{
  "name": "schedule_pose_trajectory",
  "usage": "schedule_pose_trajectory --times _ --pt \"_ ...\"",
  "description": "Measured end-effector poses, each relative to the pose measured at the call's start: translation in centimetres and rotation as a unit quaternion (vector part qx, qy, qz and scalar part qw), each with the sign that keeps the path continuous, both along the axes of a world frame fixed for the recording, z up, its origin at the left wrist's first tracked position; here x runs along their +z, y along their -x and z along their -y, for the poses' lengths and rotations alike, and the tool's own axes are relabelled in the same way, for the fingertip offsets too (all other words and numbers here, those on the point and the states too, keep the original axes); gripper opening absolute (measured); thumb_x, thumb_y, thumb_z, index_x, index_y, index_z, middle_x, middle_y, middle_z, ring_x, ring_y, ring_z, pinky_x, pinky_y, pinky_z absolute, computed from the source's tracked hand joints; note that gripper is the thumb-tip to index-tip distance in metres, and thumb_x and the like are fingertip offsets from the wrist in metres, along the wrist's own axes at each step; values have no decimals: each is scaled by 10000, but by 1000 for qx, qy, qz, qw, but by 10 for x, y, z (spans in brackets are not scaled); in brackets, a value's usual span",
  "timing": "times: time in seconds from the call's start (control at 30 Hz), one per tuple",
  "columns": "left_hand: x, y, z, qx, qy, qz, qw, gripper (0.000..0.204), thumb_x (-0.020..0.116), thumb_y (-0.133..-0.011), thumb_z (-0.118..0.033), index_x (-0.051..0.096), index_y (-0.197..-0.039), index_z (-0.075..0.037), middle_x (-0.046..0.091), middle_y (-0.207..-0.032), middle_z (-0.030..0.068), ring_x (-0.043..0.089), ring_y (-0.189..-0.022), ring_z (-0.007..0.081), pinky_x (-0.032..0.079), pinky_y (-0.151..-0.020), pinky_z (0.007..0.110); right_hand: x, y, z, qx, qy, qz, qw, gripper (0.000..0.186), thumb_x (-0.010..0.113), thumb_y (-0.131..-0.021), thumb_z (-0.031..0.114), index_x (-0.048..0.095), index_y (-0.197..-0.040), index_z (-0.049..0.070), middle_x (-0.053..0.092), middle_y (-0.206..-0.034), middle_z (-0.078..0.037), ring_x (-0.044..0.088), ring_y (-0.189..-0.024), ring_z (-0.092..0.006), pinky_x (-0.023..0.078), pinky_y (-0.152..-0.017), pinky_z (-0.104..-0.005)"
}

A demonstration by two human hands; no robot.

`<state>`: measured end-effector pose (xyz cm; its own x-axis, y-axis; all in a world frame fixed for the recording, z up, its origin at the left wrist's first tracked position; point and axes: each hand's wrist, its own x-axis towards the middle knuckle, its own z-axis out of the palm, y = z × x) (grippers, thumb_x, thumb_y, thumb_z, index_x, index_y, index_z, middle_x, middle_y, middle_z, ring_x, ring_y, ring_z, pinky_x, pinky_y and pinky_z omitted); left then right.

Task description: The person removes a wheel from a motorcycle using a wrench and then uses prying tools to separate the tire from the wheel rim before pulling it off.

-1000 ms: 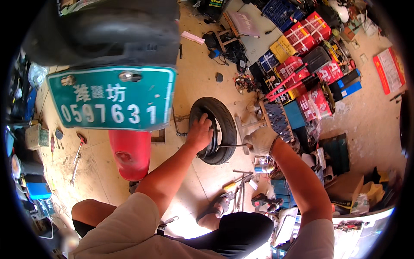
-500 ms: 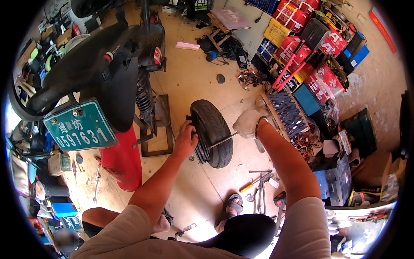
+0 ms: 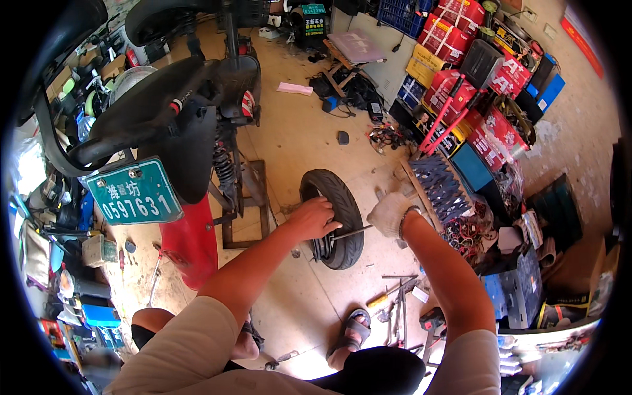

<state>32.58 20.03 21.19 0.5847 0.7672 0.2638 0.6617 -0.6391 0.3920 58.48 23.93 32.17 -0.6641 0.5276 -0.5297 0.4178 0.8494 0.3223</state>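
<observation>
A black scooter tyre stands upright on the floor in front of me, with a wheel rim at its left side. My bare left hand is at that side, its fingers curled over the tyre's inner edge; the fingertips are partly hidden. In a white work glove, my right hand is closed round the outer end of a metal tyre lever. The lever lies across the tyre, and its inner end goes in at the rim, close below my left fingers.
A scooter with a red rear fender and green plate stands at left beside a metal frame. Hand tools, among them a yellow-handled screwdriver, lie near my sandalled foot. Stacked red boxes and a crate edge line the right.
My left hand has moved right, from the rim's outer left edge to the tyre's inner edge near the lever. My right hand still holds the lever. The whole view has shifted slightly.
</observation>
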Motion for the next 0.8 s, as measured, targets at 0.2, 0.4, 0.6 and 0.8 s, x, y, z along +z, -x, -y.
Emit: schedule_pose_trajectory --times 0.2,0.4,0.6,0.8 --pt "-31 6 -2 -6 -58 72 996 457 783 -952 -429 685 -711 -53 646 -806 98 616 -928 322 484 -916 435 -21 0 3 -50 15 -14 999 243 639 -968 190 851 -1081 154 841 -1059 -86 809 -992 -305 599 -920 -486" --pt "-38 2 -12 11 -48 47 998 426 782 -954 -431 721 -745 -65 684 -805 78 633 -927 297 463 -936 433 -15 -4 -3 -50 -6 -36 998 238 633 -966 189 856 -1040 153 842 -1052 -81 810 -987 -302 602 -866 -496" --pt "-46 20 -20 11 -39 72 997 427 735 -984 -436 743 -755 -77 717 -860 67 657 -989 282 452 -953 436 -23 -6 70 -194 -52 -160 966 239 613 -971 198 846 -995 150 825 -985 -131 806 -907 -328 622 -758 -492" --pt "-35 19 -17 -10 -16 56 998 424 701 -1012 -437 763 -805 -72 756 -990 70 656 -1098 281 451 -1009 434 -143 -100 221 -480 112 -198 847 344 619 -982 451 826 -1020 180 802 -959 -148 777 -852 -367 616 -768 -507"
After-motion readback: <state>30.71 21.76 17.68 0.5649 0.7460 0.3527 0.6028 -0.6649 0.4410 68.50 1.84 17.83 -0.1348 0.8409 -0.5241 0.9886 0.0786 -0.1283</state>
